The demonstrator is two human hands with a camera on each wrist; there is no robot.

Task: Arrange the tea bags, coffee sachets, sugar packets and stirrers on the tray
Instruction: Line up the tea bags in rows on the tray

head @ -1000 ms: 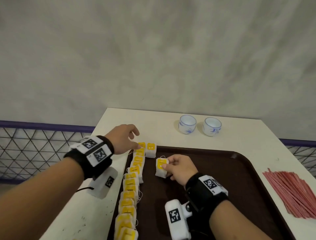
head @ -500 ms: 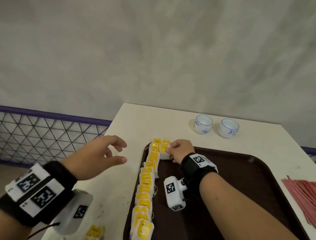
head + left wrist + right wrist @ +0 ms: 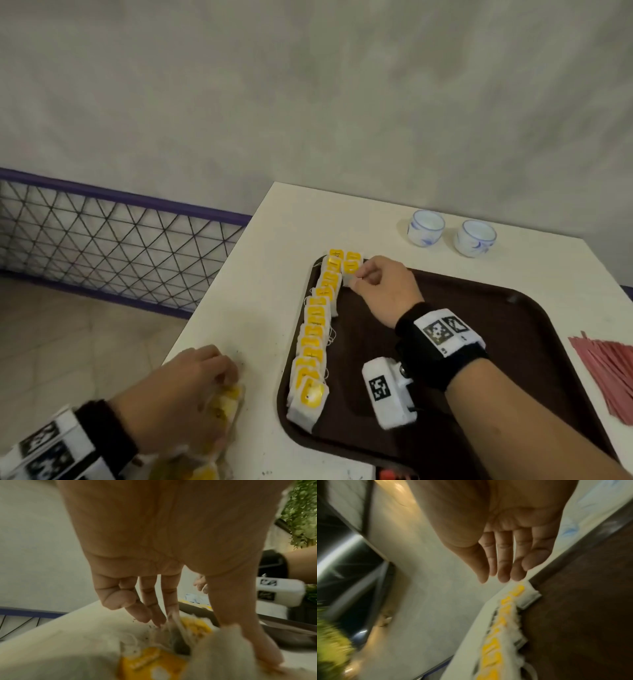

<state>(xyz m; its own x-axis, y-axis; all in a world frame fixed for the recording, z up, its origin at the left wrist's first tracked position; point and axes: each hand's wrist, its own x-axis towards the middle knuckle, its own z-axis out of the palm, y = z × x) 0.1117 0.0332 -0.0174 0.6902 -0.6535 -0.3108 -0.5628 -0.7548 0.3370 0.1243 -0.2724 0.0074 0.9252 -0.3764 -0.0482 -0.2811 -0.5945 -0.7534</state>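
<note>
My hands: right hand (image 3: pixel 383 291) pinches a tea bag (image 3: pixel 350 274) at the tray (image 3: pixel 513 342) corner.
Left hand (image 3: pixel 185 394) fingers curl into loose tea bags (image 3: pixel 171 649) on the tabletop (image 3: pixel 260 291); blurred, grip unclear.

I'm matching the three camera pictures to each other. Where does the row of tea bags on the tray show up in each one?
Head: row of tea bags along the tray's left edge.
Left wrist: only a blurred yellow sliver on the tray, behind the thumb.
Right wrist: lower right, running down from the fingertips.
Shared landmark: the tray's dark rim.

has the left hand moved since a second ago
Yes. The left hand went from the tray's far left corner back toward the person, onto loose tea bags on the table.
</note>
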